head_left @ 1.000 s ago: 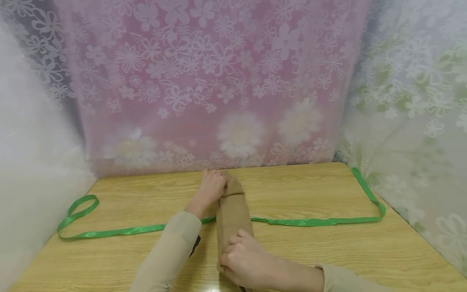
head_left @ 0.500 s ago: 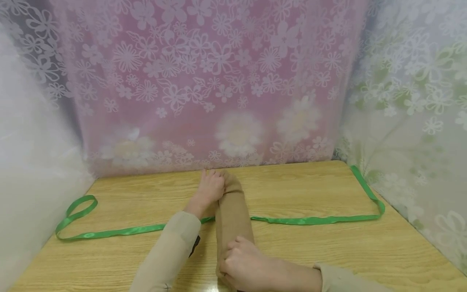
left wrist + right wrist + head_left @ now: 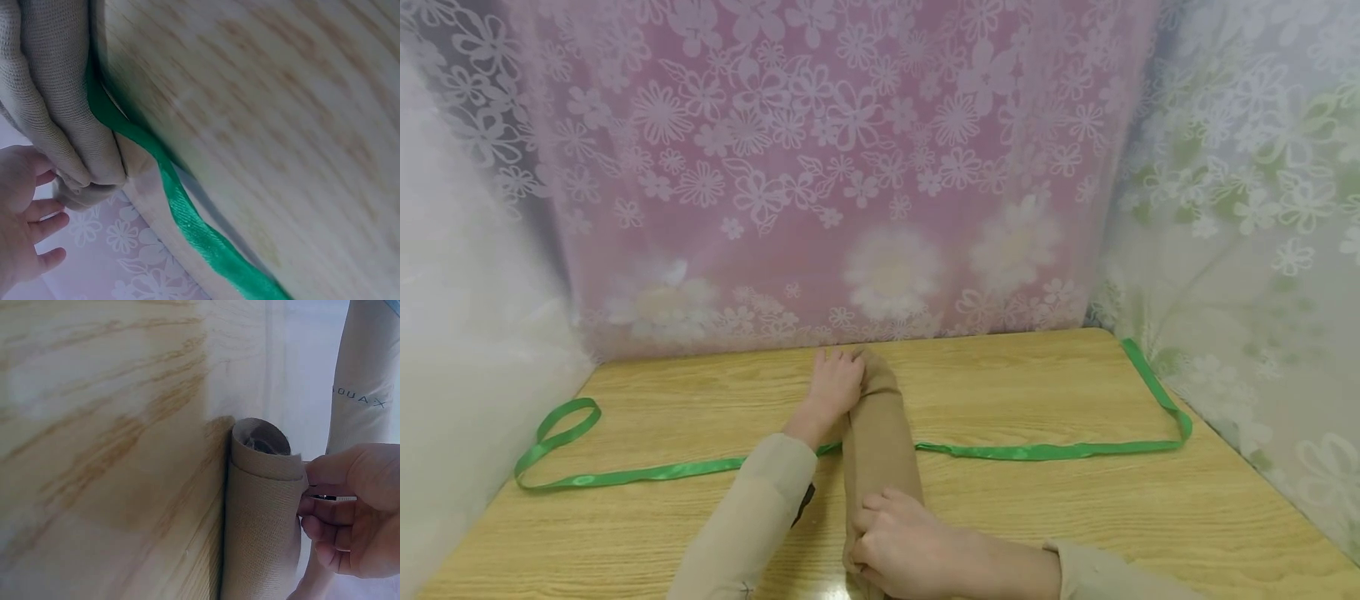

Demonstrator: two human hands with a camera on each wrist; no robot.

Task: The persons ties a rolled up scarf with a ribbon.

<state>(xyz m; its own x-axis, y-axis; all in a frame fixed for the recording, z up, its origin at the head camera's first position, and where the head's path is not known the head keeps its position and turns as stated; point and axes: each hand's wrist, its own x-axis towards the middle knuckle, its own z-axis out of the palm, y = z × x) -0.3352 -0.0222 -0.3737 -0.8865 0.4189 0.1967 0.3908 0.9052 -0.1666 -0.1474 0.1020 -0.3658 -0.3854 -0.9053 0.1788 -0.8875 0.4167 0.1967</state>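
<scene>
A tan fabric roll [image 3: 883, 442] lies lengthwise on the wooden table, running away from the person. At its far end my left hand [image 3: 837, 383] holds the fabric edge, with the other fingers loosely bent beside it in the left wrist view. Near the front, my right hand [image 3: 906, 546] pinches the loose edge between thumb and fingers. The right wrist view shows the roll's spiral end [image 3: 262, 437], with something dark inside. A green ribbon [image 3: 1037, 452] passes crosswise beneath the roll and comes out on both sides.
The ribbon's left end forms a loop [image 3: 568, 421] on the tabletop [image 3: 1037, 525]; its right end bends back along the table's right edge. Flower-patterned sheets surround the table, including a pink one [image 3: 820, 167] behind and a pale one [image 3: 1247, 317] at the right.
My right hand has shifted slightly toward the person along the roll. The left hand keeps its place at the far end, and the ribbon lies as before.
</scene>
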